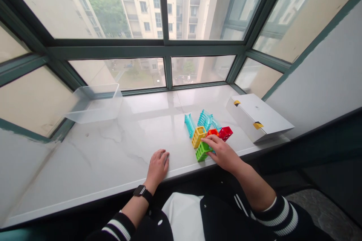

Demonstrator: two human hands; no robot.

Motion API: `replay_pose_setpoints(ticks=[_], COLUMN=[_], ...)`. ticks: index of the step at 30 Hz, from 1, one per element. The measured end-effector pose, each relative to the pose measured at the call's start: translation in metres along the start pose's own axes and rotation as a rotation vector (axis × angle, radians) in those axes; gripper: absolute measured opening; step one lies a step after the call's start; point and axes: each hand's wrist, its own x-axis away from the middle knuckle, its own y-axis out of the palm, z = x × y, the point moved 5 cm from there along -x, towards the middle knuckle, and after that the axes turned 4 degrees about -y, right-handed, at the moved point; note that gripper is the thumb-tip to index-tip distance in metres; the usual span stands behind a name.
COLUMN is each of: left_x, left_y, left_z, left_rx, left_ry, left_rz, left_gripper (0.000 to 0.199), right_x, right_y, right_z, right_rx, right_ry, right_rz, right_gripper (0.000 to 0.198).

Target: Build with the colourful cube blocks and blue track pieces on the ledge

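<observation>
Your right hand (pixel 223 155) had its fingers partly bent at the right end of the green block (pixel 201 152); whether they gripped it could not be determined. The green block lay near the front edge of the worktop (pixel 124 147), just in front of the yellow block (pixel 198 137). Your left hand (pixel 157 165) rested on the worktop, fingers loosely curled, contents hidden.

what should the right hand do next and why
Probably lift the green block slightly: the right hand's fingers appear to be touching it, and it sits closest to the front edge of the white sill, with the yellow block behind it.
</observation>
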Motion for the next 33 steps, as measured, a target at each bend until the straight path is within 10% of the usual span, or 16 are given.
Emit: replay_pose_setpoints(ticks=[10, 16, 23, 33], left_x=[-0.001, -0.01, -0.016, -0.019], left_y=[-0.039, -0.077, -0.05, -0.026], left_z=[0.014, 0.038, 0.011, 0.019], left_rx=[0.333, 0.294, -0.036, -0.198], left_ry=[-0.095, 0.067, 0.079, 0.065], left_rz=[0.075, -0.105, -0.252, -0.265], left_gripper=[0.046, 0.061, 0.038, 0.044], right_x=[-0.018, -0.033, -0.046, -0.054], right_y=[0.006, 0.07, 0.148, 0.174], right_z=[-0.048, -0.049, -0.024, -0.032], right_rx=[-0.218, -0.501, -0.351, -0.056], right_ry=[-0.086, -0.047, 0.058, 0.02], right_rz=[-0.059, 0.041, -0.024, -0.158], right_gripper=[0.047, 0.041, 0.048, 0.041])
